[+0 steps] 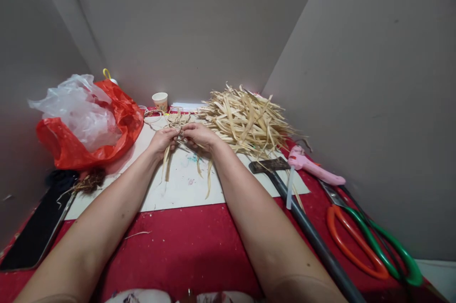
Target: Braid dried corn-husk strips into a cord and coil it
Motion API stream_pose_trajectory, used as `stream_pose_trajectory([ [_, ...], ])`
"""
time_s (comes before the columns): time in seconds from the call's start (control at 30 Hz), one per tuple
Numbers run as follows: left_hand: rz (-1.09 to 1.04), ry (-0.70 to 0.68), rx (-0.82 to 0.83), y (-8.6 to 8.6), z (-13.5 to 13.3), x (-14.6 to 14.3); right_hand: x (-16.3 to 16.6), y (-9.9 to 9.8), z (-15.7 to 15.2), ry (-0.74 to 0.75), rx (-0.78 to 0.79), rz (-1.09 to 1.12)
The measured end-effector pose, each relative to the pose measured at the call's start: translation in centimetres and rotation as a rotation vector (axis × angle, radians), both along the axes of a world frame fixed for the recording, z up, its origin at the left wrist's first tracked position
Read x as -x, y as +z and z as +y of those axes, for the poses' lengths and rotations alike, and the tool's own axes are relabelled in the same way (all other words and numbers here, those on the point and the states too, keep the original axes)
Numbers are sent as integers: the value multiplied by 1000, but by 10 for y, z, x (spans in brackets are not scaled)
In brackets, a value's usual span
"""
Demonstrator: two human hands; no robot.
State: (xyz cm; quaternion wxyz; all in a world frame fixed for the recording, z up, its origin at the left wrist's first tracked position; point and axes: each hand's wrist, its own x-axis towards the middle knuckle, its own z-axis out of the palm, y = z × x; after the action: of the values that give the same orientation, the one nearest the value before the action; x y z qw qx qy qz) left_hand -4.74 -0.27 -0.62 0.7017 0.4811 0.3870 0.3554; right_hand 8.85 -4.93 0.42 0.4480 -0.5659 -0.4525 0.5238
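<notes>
My left hand [164, 141] is closed, with fingertips pinched on a knotted piece of dried leaf strips [175, 118] over the white board. From under that hand, flat strip ends [166, 163] hang toward me. Close beside it, my right hand [198, 135] is also closed, its fingertips pinching the same piece from the right. Both sets of fingers partly hide the spot they grip. A loose strip [208, 179] trails below my right hand. Just past my right hand lies a large heap of dried leaf strips [245, 120].
Left are a red plastic bag [123, 137] with a clear bag [83, 118], brown fibres [90, 181] and a phone [33, 231]. A paper cup [160, 101] stands behind. Right are a hammer [302, 217], pink glue gun [317, 168] and large scissors [351, 227]. Grey walls enclose the table.
</notes>
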Motion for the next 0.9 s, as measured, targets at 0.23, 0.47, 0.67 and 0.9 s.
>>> stream_pose_trajectory([
  [0.23,-12,-37,-1,-3,2,0,-6,3,-5,-40,-1,35],
  [0.47,-3,-47,0,-2,0,-2,-12,-4,-3,52,-53,-107],
  [0.67,19,-24,-33,-3,-3,-3,-10,-4,-2,57,-48,-307],
  [0.9,21,-50,-127,-5,-3,-3,-14,-8,-2,90,-29,-303],
])
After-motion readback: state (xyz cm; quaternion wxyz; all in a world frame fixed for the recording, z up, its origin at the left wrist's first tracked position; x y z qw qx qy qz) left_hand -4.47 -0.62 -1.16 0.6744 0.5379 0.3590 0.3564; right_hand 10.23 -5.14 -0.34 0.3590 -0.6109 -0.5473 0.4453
